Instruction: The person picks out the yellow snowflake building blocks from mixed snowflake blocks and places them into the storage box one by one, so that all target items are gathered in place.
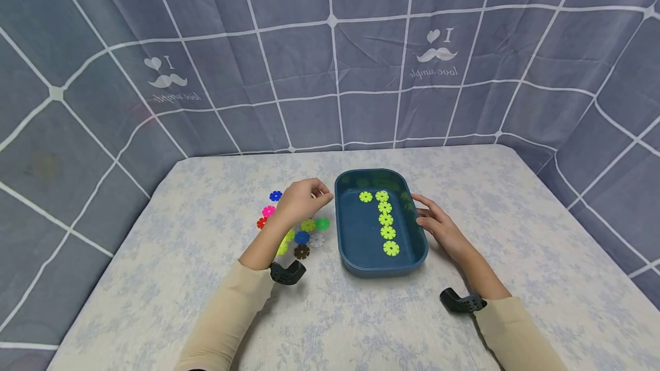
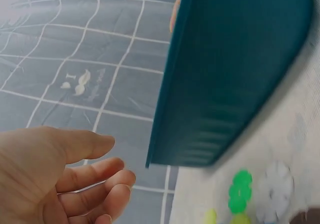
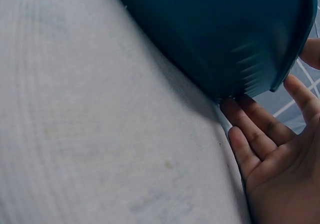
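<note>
A dark teal plastic basin (image 1: 356,268) stands on the table, with several yellow-green snowflake discs (image 1: 385,219) inside it, most of them in a column on the right. My left hand (image 1: 304,199) hovers just left of the basin, its fingers loosely bent. In the left wrist view, nothing shows between that hand's thumb and fingers (image 2: 92,186), which are apart from the basin wall. On the basin's right side rests my right hand (image 1: 443,231); its fingers (image 3: 255,129) touch the outer wall, with the thumb and another finger near the rim.
Loose snowflake discs lie left of the basin, among them a green disc (image 1: 322,223), a brown disc (image 1: 301,252), a white disc (image 1: 317,240) and a pink disc (image 1: 268,211). My left forearm partly hides this group. A grey gridded curtain (image 1: 289,67) hangs behind the table (image 1: 330,325).
</note>
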